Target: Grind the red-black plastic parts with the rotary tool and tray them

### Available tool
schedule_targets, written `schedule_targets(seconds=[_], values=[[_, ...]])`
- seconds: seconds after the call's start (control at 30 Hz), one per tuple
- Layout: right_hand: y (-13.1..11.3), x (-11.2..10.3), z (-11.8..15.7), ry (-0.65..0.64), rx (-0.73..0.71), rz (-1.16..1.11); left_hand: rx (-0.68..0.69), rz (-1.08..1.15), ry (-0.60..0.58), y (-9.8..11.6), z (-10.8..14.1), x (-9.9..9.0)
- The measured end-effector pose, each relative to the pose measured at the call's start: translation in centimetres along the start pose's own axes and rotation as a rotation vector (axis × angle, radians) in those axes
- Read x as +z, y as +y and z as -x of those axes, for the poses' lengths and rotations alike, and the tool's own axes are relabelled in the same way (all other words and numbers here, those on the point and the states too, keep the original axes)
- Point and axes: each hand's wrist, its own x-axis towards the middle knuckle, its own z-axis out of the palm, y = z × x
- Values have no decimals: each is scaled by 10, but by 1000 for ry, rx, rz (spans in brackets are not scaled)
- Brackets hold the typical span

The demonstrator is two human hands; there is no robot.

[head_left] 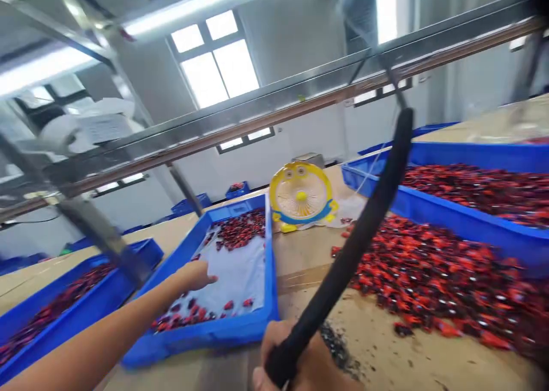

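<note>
My left hand (196, 275) reaches over a blue tray (271, 276) lined with a white sheet (238, 279). Its fingers are blurred and partly turned away, so whether they hold anything is unclear. Small red-and-black parts (242, 230) lie heaped at the tray's far end, with more scattered along the near end. Low in the middle, my right hand (311, 356) curls around the lower end of a black foam-sleeved tube (354, 242), which slants up to the right. Whatever is below the tube's end is hidden by the hand.
A big loose pile of red-and-black parts (437, 276) spreads over the tabletop (386, 351) at right. Behind it stands a long blue tray (454, 205). Another blue tray (146, 256) sits at left. A yellow fan (301, 196) stands mid-table beneath a metal rail (274, 102). Black scraps (337, 345) lie near my right hand.
</note>
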Motion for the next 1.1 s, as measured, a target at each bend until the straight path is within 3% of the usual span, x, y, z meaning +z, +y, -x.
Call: schedule_targets(seconds=[0.07, 0.17, 0.33, 0.47, 0.67, 0.83, 0.93, 1.03, 1.1], values=[[2, 2, 3, 21, 26, -63, -76, 7, -117, -33, 12, 18], [-3, -5, 7, 48, 52, -88, -92, 46, -200, -60, 25, 40], [-7, -16, 6, 18, 17, -73, -81, 128, -172, -69, 41, 61], [-6, -17, 6, 9, -7, -23, -93, 256, -127, -65, 50, 64], [-14, -21, 4, 16, -58, 39, -20, 550, 41, -45, 57, 42], [-26, -29, -4, 55, -60, 70, 155, 867, 214, -12, 95, 26], [-33, -33, -6, 108, -48, 76, 277, 1017, 328, 14, 132, 35], [-38, -35, -3, 175, -32, 57, 407, 1107, 362, 40, 163, 53], [-42, -37, -1, 214, -20, 51, 591, 1129, 475, 54, 175, 66]])
